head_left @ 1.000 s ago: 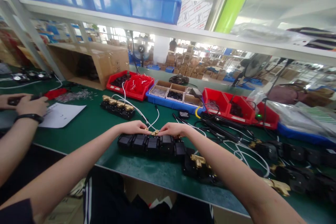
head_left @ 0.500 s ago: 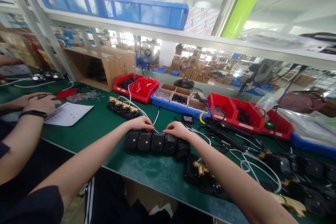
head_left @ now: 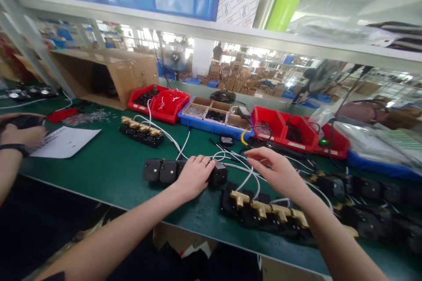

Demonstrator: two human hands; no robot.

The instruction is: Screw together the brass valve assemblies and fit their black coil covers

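Observation:
A row of black square modules (head_left: 169,171) lies on the green table. My left hand (head_left: 195,176) rests over the row's middle and right part, fingers wrapped on its top. My right hand (head_left: 272,167) is raised above white cables (head_left: 252,171), thumb and fingers apart, nothing between them. Below it, nearer the table's front edge, lies a black assembly with brass fittings (head_left: 262,209). Another black assembly with brass fittings (head_left: 141,131) stands behind and left of the row.
Red bins (head_left: 171,104) and a blue divided tray (head_left: 211,127) line the back. At the left, a co-worker's hands (head_left: 24,134) hold a black part beside white paper (head_left: 67,142). More black assemblies (head_left: 369,186) and cables lie at the right. A shelf (head_left: 184,25) spans above.
My left hand has moved right and onto the top of the black row. My right hand has left the row, moving right and opening. The view has shifted.

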